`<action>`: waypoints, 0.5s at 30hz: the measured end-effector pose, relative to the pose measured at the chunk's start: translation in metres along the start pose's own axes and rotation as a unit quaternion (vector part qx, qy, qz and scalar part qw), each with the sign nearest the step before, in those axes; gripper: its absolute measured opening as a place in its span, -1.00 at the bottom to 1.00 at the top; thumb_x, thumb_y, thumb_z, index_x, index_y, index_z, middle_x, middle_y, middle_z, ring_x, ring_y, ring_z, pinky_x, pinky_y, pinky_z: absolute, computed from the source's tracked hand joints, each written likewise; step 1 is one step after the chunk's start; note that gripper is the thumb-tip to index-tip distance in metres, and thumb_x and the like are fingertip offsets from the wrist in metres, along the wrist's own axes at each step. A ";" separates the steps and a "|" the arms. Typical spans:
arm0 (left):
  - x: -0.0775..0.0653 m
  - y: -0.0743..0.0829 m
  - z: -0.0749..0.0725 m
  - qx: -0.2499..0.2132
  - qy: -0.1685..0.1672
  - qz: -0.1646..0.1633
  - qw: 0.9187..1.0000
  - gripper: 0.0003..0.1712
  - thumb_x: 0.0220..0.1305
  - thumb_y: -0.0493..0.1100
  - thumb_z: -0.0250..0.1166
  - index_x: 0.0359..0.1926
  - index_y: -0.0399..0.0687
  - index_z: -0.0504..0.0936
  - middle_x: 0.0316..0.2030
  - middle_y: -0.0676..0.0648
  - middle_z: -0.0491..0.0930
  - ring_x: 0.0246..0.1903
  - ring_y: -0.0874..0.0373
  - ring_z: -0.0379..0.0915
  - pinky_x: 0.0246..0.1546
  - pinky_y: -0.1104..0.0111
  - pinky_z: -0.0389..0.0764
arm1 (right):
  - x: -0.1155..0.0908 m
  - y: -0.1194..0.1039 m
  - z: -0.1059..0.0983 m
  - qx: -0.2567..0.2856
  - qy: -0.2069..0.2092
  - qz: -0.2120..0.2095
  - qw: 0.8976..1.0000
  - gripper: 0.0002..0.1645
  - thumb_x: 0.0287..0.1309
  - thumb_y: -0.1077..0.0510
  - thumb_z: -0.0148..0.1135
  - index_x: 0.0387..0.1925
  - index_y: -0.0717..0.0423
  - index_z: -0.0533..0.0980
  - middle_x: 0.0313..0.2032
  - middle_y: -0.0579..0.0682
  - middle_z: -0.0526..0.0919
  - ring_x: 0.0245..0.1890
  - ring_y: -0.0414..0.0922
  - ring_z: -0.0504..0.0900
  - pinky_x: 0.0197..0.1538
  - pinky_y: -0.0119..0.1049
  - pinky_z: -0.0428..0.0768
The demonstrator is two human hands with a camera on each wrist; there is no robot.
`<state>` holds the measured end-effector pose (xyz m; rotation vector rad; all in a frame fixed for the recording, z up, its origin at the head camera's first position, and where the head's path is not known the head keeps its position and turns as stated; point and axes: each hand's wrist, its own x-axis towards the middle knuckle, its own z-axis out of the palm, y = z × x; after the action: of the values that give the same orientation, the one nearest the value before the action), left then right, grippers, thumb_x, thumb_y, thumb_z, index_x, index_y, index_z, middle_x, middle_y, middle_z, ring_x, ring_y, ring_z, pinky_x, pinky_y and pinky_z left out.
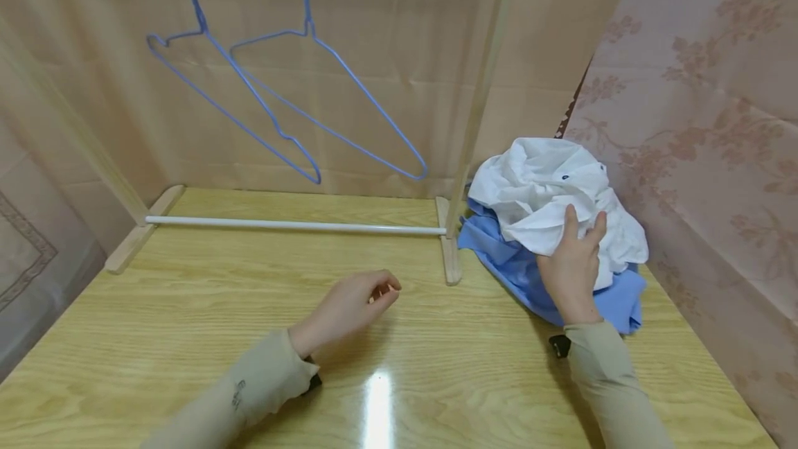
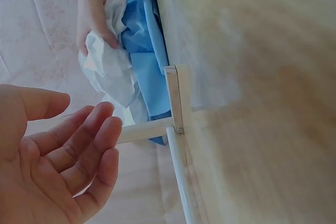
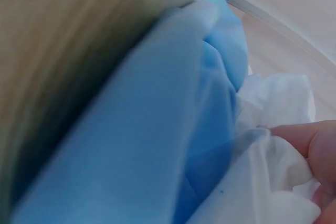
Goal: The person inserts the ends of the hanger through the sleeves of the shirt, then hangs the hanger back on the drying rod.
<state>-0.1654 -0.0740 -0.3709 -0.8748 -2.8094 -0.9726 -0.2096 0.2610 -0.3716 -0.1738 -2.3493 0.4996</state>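
A crumpled white shirt (image 1: 530,186) with small dark buttons lies heaped on a blue garment (image 1: 499,248) at the right of the table. My right hand (image 1: 572,269) is on the near side of the white shirt. In the right wrist view, thumb and fingers (image 3: 299,137) pinch a fold of the white cloth; part of this hand is out of frame. My left hand (image 1: 349,307) hovers over the middle of the table, fingers loosely curled. The left wrist view shows its palm (image 2: 47,166) holding nothing.
A rack with pale wooden posts (image 1: 480,102) and a white lower bar (image 1: 299,225) stands at the back of the wood-grain table (image 1: 218,310). Two blue hangers (image 1: 233,61) (image 1: 368,95) hang there. A floral curtain (image 1: 717,123) borders the right side.
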 end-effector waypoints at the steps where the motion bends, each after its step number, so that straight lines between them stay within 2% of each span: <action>1: 0.004 0.001 0.000 -0.001 -0.004 0.000 1.000 -0.77 0.30 -0.06 0.08 -0.15 -0.01 0.58 -0.44 0.21 0.54 -0.44 0.36 0.38 -0.39 0.46 0.42 | 0.001 -0.001 -0.002 0.002 -0.014 0.003 1.000 -0.09 -0.14 0.33 0.24 0.31 0.16 0.11 0.23 0.45 -0.01 -0.18 0.50 0.36 -0.32 0.30 0.33; 3: 0.012 0.003 0.001 -0.008 -0.012 -0.003 1.000 -0.74 0.30 -0.06 0.07 -0.09 -0.02 0.57 -0.41 0.18 0.56 -0.42 0.34 0.40 -0.37 0.44 0.44 | 0.002 -0.003 -0.005 0.003 -0.042 0.012 0.999 -0.10 -0.14 0.42 0.13 0.32 0.18 0.08 0.18 0.46 0.10 -0.18 0.47 0.36 -0.32 0.28 0.32; 6: 0.023 0.010 0.004 -0.026 -0.019 -0.005 0.999 -0.70 0.31 -0.06 0.07 0.00 -0.02 0.53 -0.33 0.12 0.59 -0.36 0.31 0.45 -0.32 0.42 0.47 | 0.003 -0.003 -0.010 0.008 -0.056 0.012 0.998 -0.12 -0.22 0.51 -0.05 0.29 0.24 0.12 0.08 0.44 0.26 -0.22 0.43 0.38 -0.32 0.24 0.32; 12: 0.047 0.025 0.015 -0.101 -0.001 -0.001 0.995 -0.60 0.29 -0.12 0.10 0.12 -0.10 0.44 0.02 -0.04 0.51 -0.15 0.15 0.49 -0.16 0.32 0.51 | 0.006 0.002 -0.017 0.020 0.004 -0.008 1.000 -0.31 -0.25 0.54 -0.05 0.08 0.29 0.35 -0.16 0.42 0.45 -0.29 0.42 0.42 -0.30 0.25 0.32; 15: 0.058 0.032 0.022 -0.141 0.004 -0.008 0.990 -0.57 0.28 -0.14 0.11 0.16 -0.11 0.40 0.08 -0.07 0.46 -0.11 0.12 0.49 -0.13 0.31 0.51 | 0.008 0.004 -0.019 0.023 0.027 -0.018 0.999 -0.36 -0.29 0.56 -0.04 0.00 0.29 0.41 -0.26 0.40 0.50 -0.34 0.41 0.43 -0.32 0.23 0.31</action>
<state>-0.1944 -0.0121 -0.3580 -0.8717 -2.7173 -1.3978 -0.2023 0.2725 -0.3552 -0.1231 -2.2827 0.5247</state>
